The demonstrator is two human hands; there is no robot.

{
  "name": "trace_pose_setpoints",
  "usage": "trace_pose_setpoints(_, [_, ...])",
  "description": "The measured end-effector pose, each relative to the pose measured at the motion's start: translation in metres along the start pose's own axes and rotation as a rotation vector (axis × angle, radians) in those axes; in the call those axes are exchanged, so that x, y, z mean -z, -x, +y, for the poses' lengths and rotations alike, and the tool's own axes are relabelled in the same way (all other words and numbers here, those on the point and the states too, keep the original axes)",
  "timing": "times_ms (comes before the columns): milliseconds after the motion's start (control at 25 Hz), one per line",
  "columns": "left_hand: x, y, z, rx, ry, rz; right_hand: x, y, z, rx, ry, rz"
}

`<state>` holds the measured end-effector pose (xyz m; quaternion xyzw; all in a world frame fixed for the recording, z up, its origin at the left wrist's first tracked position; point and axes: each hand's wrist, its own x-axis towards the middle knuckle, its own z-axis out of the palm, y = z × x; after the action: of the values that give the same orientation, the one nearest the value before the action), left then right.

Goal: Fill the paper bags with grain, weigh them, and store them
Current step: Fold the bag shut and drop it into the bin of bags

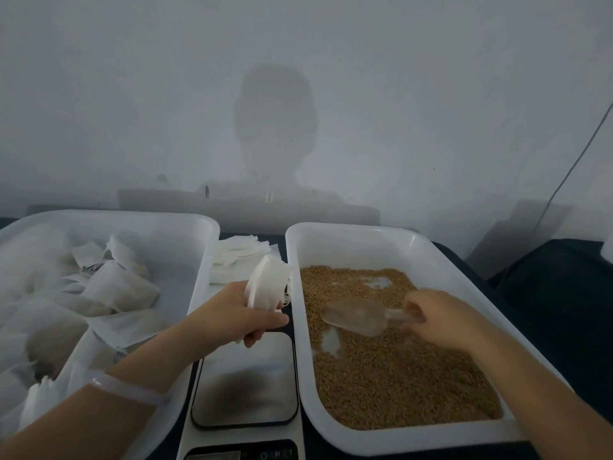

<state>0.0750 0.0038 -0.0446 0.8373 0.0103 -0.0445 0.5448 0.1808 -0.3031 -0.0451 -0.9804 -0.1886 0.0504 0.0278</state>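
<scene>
Lane between the two tubs was narrow and floor-level full. The scale platter (245,376) took the near part and a stack of empty bags (238,257) the far part. Left hand (238,313), gripping a paper bag (268,283), hung over the platter's far edge and blocked the straight run to the stack. Platter's near half was open from above.

Grain tub (292,293) was open-topped. Right hand (441,320) and the clear scoop (358,315) it held lay across its middle, with grain (398,386) reachable at the near end.

Left tub (199,227) was heaped with filled bags (119,287), and the left forearm crossed its near right corner.

Wall (398,111) closed the far side, with a cable (570,167) down it at far right. A strip of dark tabletop (547,293) ran right of the grain tub.
</scene>
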Motion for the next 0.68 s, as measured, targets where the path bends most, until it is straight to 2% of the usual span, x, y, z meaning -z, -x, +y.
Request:
trace_pose_setpoints(120, [0.001,0.0,0.0,0.007,-0.007,-0.002,-0.001,-0.016,-0.02,0.082,0.109,0.135])
trace_pose_setpoints(360, [0.001,-0.002,-0.001,0.019,-0.023,-0.001,-0.004,-0.011,-0.005,0.048,0.018,0.154])
trace_pose_setpoints(560, [0.0,-0.001,-0.003,0.013,-0.028,-0.017,0.007,0.006,0.013,0.019,-0.127,0.095])
trace_pose_setpoints(680, [0.001,-0.001,-0.003,0.016,-0.034,-0.023,0.012,0.015,0.016,0.02,-0.17,0.129])
